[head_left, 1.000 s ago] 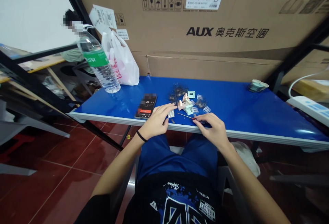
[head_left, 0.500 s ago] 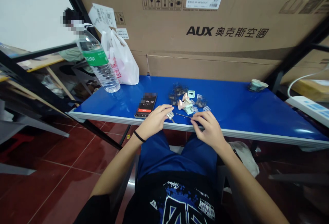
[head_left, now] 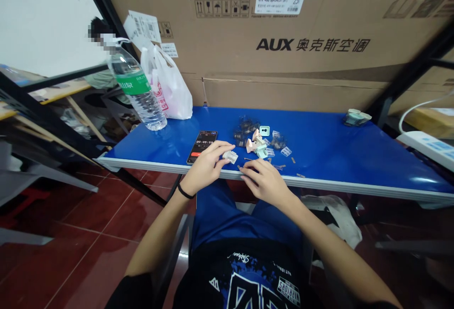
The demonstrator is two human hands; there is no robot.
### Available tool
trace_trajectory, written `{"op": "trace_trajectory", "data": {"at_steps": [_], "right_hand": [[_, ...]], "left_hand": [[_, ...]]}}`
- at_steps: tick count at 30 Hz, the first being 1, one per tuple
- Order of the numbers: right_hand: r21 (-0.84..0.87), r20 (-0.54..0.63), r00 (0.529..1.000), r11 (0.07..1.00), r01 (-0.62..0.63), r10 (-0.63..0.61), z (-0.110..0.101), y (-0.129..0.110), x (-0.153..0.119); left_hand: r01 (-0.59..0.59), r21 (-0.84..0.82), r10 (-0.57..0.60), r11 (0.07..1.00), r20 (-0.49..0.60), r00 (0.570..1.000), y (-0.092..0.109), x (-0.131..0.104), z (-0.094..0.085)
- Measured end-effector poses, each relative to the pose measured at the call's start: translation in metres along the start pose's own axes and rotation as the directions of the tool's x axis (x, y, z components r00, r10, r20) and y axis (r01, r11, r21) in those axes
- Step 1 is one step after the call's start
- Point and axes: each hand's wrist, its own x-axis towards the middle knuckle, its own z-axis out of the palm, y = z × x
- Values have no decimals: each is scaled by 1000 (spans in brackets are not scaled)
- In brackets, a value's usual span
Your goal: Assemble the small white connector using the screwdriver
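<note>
My left hand [head_left: 207,167] pinches a small whitish clear plastic piece [head_left: 230,157] between thumb and fingers, just above the table's front edge. My right hand [head_left: 266,180] is beside it, palm down. A small thin strip [head_left: 240,167] shows at its closed fingertips. Behind the right fingers, part of a thin rod [head_left: 247,159] is visible. Just beyond both hands lie pink plastic parts [head_left: 251,146], a mint-green part [head_left: 261,151], and a mint-green square piece with two dark holes [head_left: 264,131]. Several dark translucent pieces [head_left: 244,129] are heaped behind them.
Clear plastic pieces [head_left: 286,151] and thin strips [head_left: 301,175] lie right of the pile on the blue table [head_left: 329,148]. A phone [head_left: 202,144] lies left, near a water bottle [head_left: 136,89] and white plastic bag [head_left: 175,87]. A large carton [head_left: 227,58] stands behind.
My right hand has moved left, away from the thin rod, to the small strip. My left hand has shifted slightly left, lifting the plastic piece into clearer view. Several strips now show on the table.
</note>
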Motion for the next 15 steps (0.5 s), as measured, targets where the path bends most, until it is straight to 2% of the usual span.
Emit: {"op": "trace_trajectory", "data": {"at_steps": [6,11,15], "right_hand": [[-44,-41,996,996,82,-84,0,0,2],[-132,-102,970,969,208,-222,-4,1,5],[-107,-276,925,965,239,-260,-3,11,4]], "left_hand": [[18,-37,-18,999,-12,1000,1,0,0],[7,-63,-10,998,-44,999,0,-1,0],[3,-133,-11,991,-58,998,-1,-1,-1]]}}
